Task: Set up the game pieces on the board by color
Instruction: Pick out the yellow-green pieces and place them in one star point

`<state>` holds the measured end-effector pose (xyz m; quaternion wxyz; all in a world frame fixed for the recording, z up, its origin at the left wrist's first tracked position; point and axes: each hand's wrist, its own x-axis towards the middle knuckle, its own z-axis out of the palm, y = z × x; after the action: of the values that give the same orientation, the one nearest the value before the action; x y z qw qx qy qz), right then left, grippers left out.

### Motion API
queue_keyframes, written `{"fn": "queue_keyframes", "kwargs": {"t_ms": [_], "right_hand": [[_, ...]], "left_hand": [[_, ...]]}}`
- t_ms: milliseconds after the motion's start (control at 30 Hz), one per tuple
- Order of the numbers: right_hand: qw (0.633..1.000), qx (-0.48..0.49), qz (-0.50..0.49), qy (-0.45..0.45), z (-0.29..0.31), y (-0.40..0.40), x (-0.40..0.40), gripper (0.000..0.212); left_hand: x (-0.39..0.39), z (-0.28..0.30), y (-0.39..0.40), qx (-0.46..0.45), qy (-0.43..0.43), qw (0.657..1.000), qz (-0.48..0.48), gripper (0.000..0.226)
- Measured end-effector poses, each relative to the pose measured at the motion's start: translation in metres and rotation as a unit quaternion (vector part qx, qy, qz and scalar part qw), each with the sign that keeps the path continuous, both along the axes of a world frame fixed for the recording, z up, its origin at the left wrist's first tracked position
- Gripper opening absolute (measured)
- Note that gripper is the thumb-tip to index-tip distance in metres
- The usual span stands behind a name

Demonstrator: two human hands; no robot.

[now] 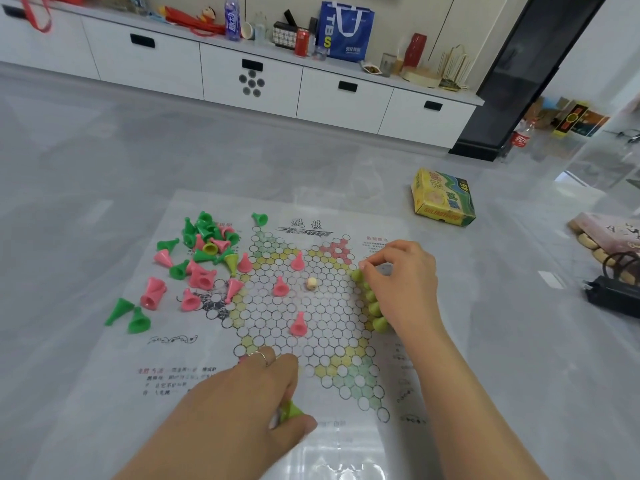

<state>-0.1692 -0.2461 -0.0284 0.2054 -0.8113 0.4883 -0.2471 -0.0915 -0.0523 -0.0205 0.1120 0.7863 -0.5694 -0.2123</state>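
A paper checkers board [311, 341] printed with circles lies flat on the grey floor. A heap of green and pink cone pieces [204, 258] lies at its upper left. Several pink cones [298, 325] stand on the middle circles beside a small pale die [311, 283]. A row of yellow-green cones [372, 304] stands along the board's right side. My right hand [398, 282] pinches the top cone of that row. My left hand [249, 400] rests low on the board and grips a yellow-green cone [290, 411] between thumb and fingers.
A yellow game box [443, 199] lies on the floor beyond the board to the right. A bag and a black object [613, 296] sit at the right edge. A white drawer cabinet [242, 74] with bottles, cans and a blue bag lines the far wall.
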Motion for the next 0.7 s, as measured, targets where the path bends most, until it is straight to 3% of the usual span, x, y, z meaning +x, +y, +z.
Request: {"fn": "queue_keyframes", "kwargs": {"t_ms": [700], "right_hand": [[0.999,-0.022,0.011,0.045,-0.0009,0.0015,0.0007,0.014]], "left_hand": [[0.0038,0.0006,0.0021,0.011,0.018,1.0,-0.009,0.036]]}}
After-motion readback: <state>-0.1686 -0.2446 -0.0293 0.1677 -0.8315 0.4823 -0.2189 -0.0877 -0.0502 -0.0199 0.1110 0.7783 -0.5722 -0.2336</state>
